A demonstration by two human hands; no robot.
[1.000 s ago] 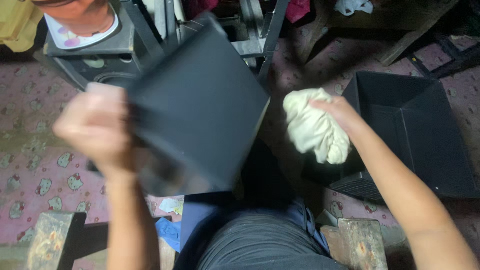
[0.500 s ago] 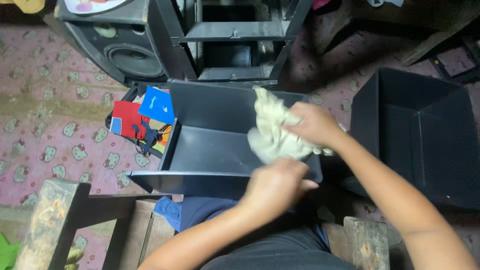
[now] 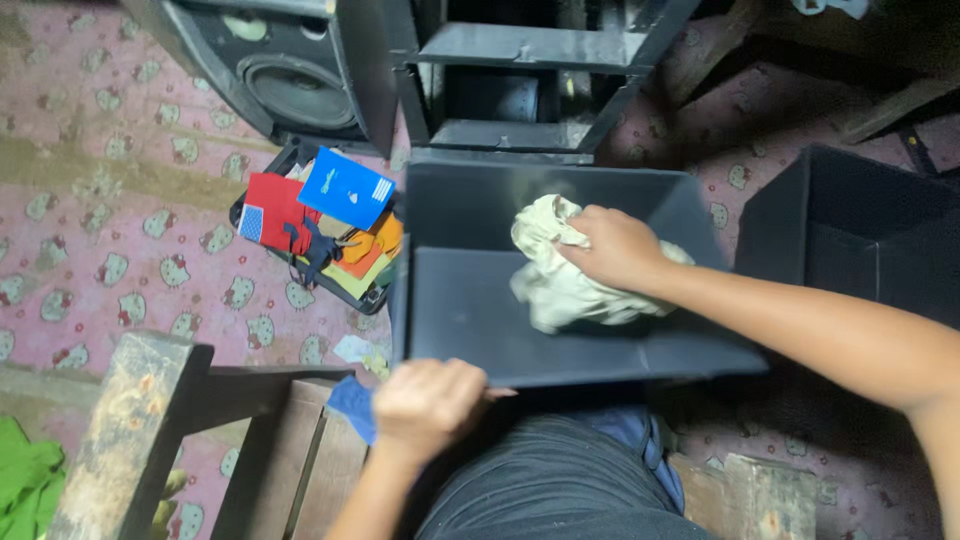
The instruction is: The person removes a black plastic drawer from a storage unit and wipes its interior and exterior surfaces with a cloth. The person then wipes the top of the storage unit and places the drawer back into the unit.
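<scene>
Seen from above, the right hand (image 3: 615, 246) is curled around a crumpled cream cloth (image 3: 565, 275), fingers closed over its top and pressing it against the inner floor of a dark grey plastic bin (image 3: 480, 320). The left hand (image 3: 432, 402) grips the bin's near rim, fingers wrapped tight over the edge, thumb pointing right. Beyond the left fingers, just beside the bin, sits a small tray of coloured fabric scraps (image 3: 320, 225). A black speaker (image 3: 290, 75) stands farther off. A second dark bin (image 3: 870, 240) lies beyond the right forearm.
</scene>
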